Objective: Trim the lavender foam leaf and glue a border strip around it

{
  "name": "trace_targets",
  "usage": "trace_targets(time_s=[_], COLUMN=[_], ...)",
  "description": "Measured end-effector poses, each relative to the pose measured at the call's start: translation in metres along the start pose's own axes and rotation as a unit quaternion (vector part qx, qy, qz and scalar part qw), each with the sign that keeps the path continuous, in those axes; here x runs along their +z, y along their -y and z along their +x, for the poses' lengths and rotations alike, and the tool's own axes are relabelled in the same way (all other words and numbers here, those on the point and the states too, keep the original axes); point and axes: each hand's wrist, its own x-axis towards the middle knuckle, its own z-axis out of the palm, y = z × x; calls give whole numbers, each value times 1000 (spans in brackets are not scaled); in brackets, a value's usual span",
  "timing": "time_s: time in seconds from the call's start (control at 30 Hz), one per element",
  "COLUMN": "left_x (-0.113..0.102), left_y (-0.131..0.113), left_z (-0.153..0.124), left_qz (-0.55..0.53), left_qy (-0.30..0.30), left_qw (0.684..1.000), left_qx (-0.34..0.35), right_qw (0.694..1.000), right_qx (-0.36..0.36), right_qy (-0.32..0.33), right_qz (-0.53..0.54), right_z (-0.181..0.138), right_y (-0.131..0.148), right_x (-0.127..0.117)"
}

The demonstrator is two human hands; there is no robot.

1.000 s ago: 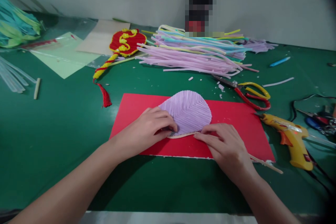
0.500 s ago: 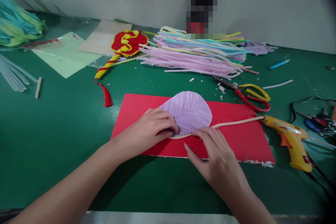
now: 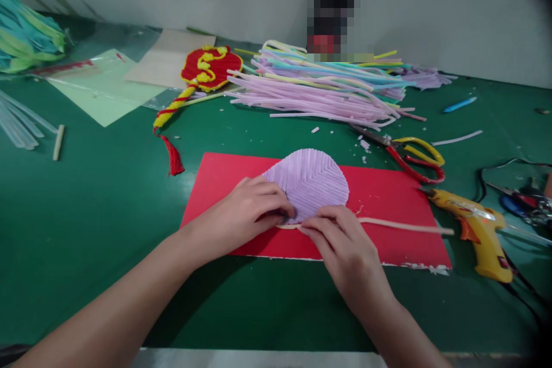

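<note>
A ribbed purple fan-shaped piece, built from rows of fuzzy strips, lies flat on a red sheet. My left hand is closed at its lower left edge, thumb and fingertips pressed together there. A pale pipe cleaner runs along the bottom edge, and its free end stretches right across the red sheet. My right hand pinches this pipe cleaner against the lower edge, close to the left fingertips. The exact contact under both hands' fingers is hidden.
Right of the sheet lies a yellow glue gun; scissors rest at its top right corner. Behind are a heap of pastel pipe cleaners and a red-yellow fan with a tassel. Clear glue sticks lie left.
My right hand has shifted slightly left and closed into a pinch on the pipe cleaner. The pipe cleaner's free end has swung down, away from the glue gun's nozzle. My left hand stays put.
</note>
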Motion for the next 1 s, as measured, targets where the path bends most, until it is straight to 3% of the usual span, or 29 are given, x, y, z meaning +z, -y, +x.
trace_targets(time_s=[0.37,0.73,1.0], left_x=[0,1,2], left_y=[0,2,2], left_z=[2,1,1], left_qz=[-1,4,11], left_qy=[-2,3,3], left_qw=[1000,1000,1000], left_qx=[3,-2,2], right_qw=[995,998,998], right_qx=[-76,-54,-49], right_qy=[20,-2,2], right_qz=[-64,30,43], right_z=[9,11,13], right_y=[-9,-20,-22], right_x=[-9,-4,-5])
